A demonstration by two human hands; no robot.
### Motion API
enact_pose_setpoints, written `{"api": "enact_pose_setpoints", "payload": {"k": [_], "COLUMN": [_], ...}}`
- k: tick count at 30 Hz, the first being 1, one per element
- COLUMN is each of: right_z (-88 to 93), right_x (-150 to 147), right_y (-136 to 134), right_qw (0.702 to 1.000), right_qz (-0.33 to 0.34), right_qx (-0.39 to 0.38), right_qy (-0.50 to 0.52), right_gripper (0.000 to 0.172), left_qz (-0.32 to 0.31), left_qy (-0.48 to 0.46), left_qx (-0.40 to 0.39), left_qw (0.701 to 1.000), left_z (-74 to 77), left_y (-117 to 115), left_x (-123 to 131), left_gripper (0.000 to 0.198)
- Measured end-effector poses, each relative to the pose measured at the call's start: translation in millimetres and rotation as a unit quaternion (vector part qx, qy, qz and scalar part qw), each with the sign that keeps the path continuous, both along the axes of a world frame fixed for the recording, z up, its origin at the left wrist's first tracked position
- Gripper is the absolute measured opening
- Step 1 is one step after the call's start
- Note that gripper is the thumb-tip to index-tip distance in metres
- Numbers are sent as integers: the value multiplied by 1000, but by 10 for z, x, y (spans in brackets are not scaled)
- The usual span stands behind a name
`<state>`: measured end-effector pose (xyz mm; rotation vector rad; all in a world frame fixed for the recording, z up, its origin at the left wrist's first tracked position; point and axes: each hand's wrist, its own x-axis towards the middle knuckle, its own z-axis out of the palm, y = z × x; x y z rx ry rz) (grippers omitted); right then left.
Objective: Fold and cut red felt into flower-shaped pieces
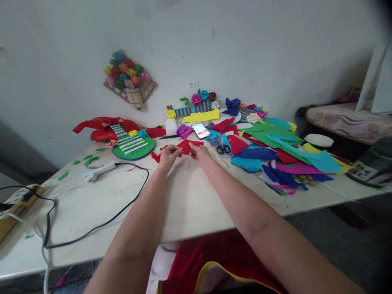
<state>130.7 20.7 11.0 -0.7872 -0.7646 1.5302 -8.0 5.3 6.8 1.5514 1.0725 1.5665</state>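
My left hand (170, 156) and my right hand (198, 154) are close together over the middle of the white table. Fingers and thumb are pinched on each. A piece of red craft paper (190, 143) shows between and just beyond the fingertips, and both hands seem to grip its near edge. The fingertips partly hide it. More red scraps (155, 157) lie left of my left hand. Right of my right hand are a thin wooden stick (221, 157) and dark-handled scissors (223, 149). Beyond the hands lie a phone (202, 131) and a dark pen (169, 137).
A white glue gun (99, 171) lies left, its black cord (134, 198) looping across the table. Beyond it is a green guitar-shaped craft (133, 146). Coloured sheets (257, 153) pile up on the right. A power strip (18, 204) sits at the left edge, a large dark container (375, 163) far right.
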Motion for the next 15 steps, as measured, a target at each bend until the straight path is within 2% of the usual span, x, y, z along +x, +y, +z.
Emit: {"api": "enact_pose_setpoints", "payload": {"k": [6, 9, 12, 15], "right_z": [-11, -23, -44, -67], "right_x": [-4, -1, 3, -1], "right_y": [13, 22, 34, 43], "right_qw": [999, 999, 998, 997], "right_qz": [-27, -34, -19, 3], "right_qx": [-12, -6, 2, 26], "right_qy": [-27, -36, -53, -75], "right_gripper": [15, 14, 13, 13], "left_qz": [-3, -10, -6, -37], "left_qy": [-25, -71, -106, -111], "left_qx": [7, 4, -34, -93], "left_qw": [1000, 997, 994, 989], "left_z": [10, 41, 57, 38], "left_y": [-17, -54, -83, -86], "left_x": [25, 27, -8, -62], "left_gripper": [30, 41, 51, 46]}}
